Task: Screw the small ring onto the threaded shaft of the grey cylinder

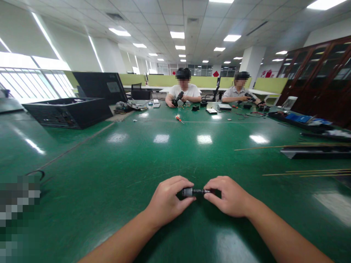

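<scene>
A small dark cylindrical part point(195, 191) with a grey, thicker left end and a thin dark shaft lies level between my two hands, over the green table point(153, 160). The thick end sits between the thumb and fingers of my left hand point(171, 199). My right hand point(229, 197) pinches the thin right end between thumb and fingertips. Exactly what the part is cannot be made out.
A black computer case point(71, 113) stands back left. An orange screwdriver point(179, 119) lies mid-table. Thin yellowish rods point(274, 147) and a dark metal channel point(315, 152) are at right. Two people sit across, handling tools; small parts lie before them.
</scene>
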{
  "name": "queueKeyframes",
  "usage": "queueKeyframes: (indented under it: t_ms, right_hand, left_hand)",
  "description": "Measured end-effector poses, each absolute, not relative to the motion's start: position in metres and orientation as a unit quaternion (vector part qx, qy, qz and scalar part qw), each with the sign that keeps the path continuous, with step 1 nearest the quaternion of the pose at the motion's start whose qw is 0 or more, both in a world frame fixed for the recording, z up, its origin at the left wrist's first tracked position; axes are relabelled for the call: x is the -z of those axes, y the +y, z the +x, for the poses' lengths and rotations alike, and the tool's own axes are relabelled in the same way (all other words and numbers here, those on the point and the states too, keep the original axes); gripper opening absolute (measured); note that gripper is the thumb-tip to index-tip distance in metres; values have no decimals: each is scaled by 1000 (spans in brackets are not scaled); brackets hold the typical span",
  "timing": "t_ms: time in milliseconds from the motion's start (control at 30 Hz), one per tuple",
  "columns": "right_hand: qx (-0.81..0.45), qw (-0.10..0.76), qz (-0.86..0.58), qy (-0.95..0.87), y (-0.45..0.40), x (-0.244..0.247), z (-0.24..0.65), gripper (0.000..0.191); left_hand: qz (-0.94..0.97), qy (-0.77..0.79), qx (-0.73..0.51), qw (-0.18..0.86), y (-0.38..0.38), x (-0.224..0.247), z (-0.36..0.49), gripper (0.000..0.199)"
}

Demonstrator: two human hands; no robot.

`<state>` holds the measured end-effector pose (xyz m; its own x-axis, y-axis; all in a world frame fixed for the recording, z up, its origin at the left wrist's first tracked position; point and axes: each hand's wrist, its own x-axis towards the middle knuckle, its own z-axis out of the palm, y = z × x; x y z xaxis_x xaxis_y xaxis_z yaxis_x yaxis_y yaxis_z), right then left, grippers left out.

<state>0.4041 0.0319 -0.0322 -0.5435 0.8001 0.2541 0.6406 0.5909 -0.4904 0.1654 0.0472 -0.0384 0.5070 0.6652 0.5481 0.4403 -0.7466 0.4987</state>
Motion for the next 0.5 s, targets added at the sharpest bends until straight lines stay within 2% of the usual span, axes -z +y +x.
queueKeyframes:
  t_ms: [500]
  right_hand:
    - [-177, 232, -426, -856, 33, 33, 406, 12]
  left_hand:
    - [853, 331, -375, 149, 50, 40, 163, 26]
